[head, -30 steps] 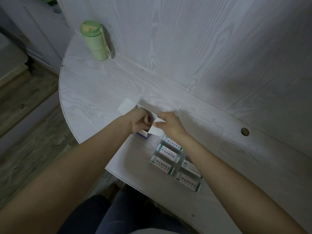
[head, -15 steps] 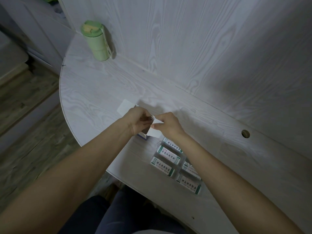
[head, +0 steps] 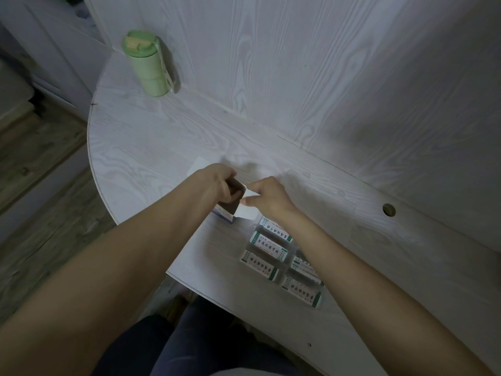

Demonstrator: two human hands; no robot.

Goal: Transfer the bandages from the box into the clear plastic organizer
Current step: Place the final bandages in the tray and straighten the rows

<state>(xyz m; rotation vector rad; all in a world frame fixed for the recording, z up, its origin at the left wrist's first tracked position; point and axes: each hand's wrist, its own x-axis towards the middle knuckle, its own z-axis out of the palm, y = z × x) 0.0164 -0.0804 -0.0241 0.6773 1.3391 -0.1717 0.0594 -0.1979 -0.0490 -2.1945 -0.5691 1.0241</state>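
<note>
A small white box [head: 229, 210] with a blue edge stands on the white table, its top open and dark inside. My left hand [head: 217, 181] grips the box from the left. My right hand [head: 267, 195] pinches the box's white flap at the open top. Just right of the box lies the clear plastic organizer [head: 282, 260], its compartments holding several white, green-edged bandage packs [head: 268, 244]. My right forearm hides part of the organizer.
A green bottle [head: 146, 63] with a strap stands at the table's far left corner against the white wood-grain wall. A white sheet [head: 199, 165] lies behind my left hand. The table's curved edge runs close on the left, with wooden floor below. A round hole [head: 389, 209] is at right.
My right hand has pulled the white flap open to the right, and the dark inside of the box now shows. My left hand stays on the box.
</note>
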